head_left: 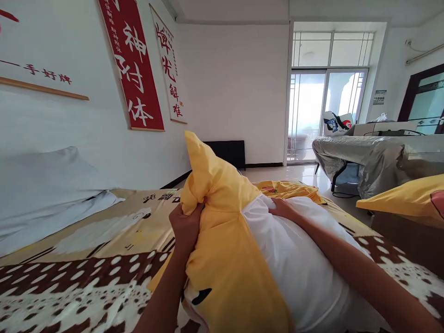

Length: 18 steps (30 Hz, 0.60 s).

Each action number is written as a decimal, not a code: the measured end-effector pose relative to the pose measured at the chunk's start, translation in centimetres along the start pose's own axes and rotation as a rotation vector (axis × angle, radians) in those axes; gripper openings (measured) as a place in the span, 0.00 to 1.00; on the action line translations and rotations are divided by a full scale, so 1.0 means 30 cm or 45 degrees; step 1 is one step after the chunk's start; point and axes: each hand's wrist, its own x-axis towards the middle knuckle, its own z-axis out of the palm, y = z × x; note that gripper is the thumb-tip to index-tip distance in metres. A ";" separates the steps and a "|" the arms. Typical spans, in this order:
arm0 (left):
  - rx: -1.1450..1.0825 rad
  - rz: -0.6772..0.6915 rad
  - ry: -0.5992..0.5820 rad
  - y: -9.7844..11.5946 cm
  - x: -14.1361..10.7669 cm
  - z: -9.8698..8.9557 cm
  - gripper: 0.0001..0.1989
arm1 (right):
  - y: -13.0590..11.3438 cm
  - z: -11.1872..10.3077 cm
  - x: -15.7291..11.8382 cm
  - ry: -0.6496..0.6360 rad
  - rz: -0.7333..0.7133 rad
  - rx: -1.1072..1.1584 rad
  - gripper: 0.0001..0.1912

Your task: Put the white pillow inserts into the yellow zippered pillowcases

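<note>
A yellow pillowcase [229, 245] covers part of a white pillow [294, 259] in front of me. My left hand [187, 226] is closed around the bunched yellow cloth at the left side, below a corner that sticks up. My right hand [282, 208] rests at the far side of the white pillow, near the pillowcase's edge. Its fingertips are hidden behind the pillow, so I cannot tell what they grip. A dark printed shape shows low on the pillowcase.
A patterned blanket [114, 268] lies under the pillow. Behind it is another yellow cloth [294, 189]. At the right, a yellow pillow [409, 201] lies on a brown surface. Farther back stands a table [364, 152] under plastic. White fabric [69, 217] lies along the left wall.
</note>
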 end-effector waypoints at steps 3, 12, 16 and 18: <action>-0.054 -0.084 0.137 -0.036 0.018 -0.011 0.20 | -0.114 -0.072 0.012 0.256 0.010 -0.363 0.14; -0.610 -0.272 -0.196 -0.093 0.177 0.041 0.23 | -0.466 -0.420 -0.030 1.128 -0.600 -1.207 0.23; -0.728 -0.333 -0.227 -0.218 0.154 0.002 0.20 | -0.328 -0.332 -0.143 0.841 -0.941 -1.353 0.22; -0.691 -0.365 -0.385 -0.248 0.122 -0.016 0.17 | -0.238 -0.269 -0.179 0.471 -1.006 -1.386 0.22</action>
